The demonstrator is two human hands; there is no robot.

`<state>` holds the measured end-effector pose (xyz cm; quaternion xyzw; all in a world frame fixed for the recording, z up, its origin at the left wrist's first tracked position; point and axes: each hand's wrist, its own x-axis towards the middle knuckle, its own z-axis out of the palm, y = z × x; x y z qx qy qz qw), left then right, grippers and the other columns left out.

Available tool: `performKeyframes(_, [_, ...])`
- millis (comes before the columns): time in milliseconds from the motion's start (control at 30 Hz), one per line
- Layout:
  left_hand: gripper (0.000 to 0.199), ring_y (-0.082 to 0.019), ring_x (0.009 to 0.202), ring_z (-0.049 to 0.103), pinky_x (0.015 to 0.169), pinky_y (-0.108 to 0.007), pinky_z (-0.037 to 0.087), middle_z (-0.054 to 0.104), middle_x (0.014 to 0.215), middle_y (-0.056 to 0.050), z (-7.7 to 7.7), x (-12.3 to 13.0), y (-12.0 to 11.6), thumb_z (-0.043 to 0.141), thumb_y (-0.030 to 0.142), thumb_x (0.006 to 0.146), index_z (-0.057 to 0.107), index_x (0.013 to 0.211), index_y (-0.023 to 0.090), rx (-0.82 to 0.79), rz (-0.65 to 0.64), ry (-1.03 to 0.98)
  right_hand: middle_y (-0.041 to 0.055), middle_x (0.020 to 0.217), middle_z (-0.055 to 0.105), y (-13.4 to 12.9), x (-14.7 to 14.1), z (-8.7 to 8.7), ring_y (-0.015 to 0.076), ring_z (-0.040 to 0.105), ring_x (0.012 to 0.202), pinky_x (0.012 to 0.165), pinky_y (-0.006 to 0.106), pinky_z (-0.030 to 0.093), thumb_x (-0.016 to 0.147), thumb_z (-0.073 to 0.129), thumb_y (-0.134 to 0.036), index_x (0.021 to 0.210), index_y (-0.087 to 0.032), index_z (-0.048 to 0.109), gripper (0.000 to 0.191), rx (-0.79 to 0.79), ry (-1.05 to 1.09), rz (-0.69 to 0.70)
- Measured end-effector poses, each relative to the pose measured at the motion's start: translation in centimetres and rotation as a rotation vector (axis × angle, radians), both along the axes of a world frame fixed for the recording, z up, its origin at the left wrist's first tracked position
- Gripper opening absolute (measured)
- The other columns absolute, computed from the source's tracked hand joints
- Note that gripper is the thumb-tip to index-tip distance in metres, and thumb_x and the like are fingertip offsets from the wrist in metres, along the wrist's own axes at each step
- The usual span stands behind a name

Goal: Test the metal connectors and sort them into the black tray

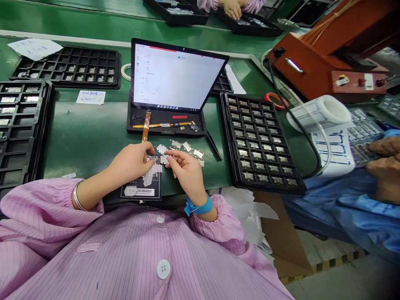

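My left hand [133, 160] is closed over the upper end of a black battery pack [158, 189] with a barcode label and clear tape. An orange flex cable [146, 126] runs from its fingertips up to the screen; what they pinch is hidden. Between thumb and forefinger, my right hand [189, 171] grips a small circuit board [163, 159] with a pale, shiny face. Another such board [161, 148] lies just above it. The lit tablet screen [178, 77] leans upright in a black tray [165, 132], behind both hands.
Several loose small boards [186, 146] lie right of my hands. A black compartment tray [262, 141] of boards stands to the right; others [18, 133] stand left. Beyond are a tape ring [275, 101], a label roll [321, 112] and an orange machine [300, 62]. A co-worker's hand [386, 162] is far right.
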<state>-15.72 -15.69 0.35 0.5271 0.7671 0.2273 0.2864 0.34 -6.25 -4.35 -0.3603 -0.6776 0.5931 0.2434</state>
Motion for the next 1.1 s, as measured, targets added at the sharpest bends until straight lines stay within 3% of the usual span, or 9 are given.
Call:
performKeyframes(233, [0.016,-0.018,0.058,0.058,0.053,-0.028,0.034,0.062,0.063,0.002,-0.1,0.0,0.1,0.059,0.03,0.082,0.06,0.094,0.02,0.003,0.007,-0.006,0.002,0.065,0.064,0.0,0.0,-0.3,0.0133,0.056,0.052,0.042,0.025,0.036,0.083,0.062,-0.033,0.1,-0.017,0.069,0.024,0.003,0.014,-0.001])
performKeyframes(600, [0.015,-0.019,0.059,0.059,0.055,-0.029,0.032,0.064,0.064,0.002,-0.5,0.2,0.4,0.06,0.034,0.083,0.059,0.091,0.021,0.007,0.03,0.083,0.0026,0.073,0.068,-0.1,0.0,-0.3,0.0187,0.067,0.066,0.052,0.029,0.047,0.085,0.062,-0.033,0.099,-0.02,0.067,0.02,0.033,0.016,0.064])
performKeyframes(933, [0.026,-0.025,0.064,0.063,0.05,-0.03,0.026,0.066,0.068,-0.003,-0.6,1.3,0.4,0.056,0.047,0.087,0.058,0.095,0.022,-0.04,0.061,0.345,0.0022,0.071,0.066,-0.2,0.2,-0.8,0.017,0.064,0.066,0.056,0.028,0.048,0.087,0.059,-0.033,0.103,-0.02,0.065,0.022,0.132,-0.016,0.009])
performKeyframes(1100, [0.027,-0.024,0.064,0.063,0.051,-0.029,0.026,0.066,0.068,-0.005,-0.6,1.3,0.4,0.048,0.046,0.093,0.058,0.093,0.02,-0.047,0.069,0.355,-0.0031,0.06,0.056,-0.3,0.3,-0.8,0.0119,0.054,0.049,0.06,0.031,0.051,0.093,0.051,-0.035,0.106,-0.019,0.062,0.024,0.096,0.031,-0.001])
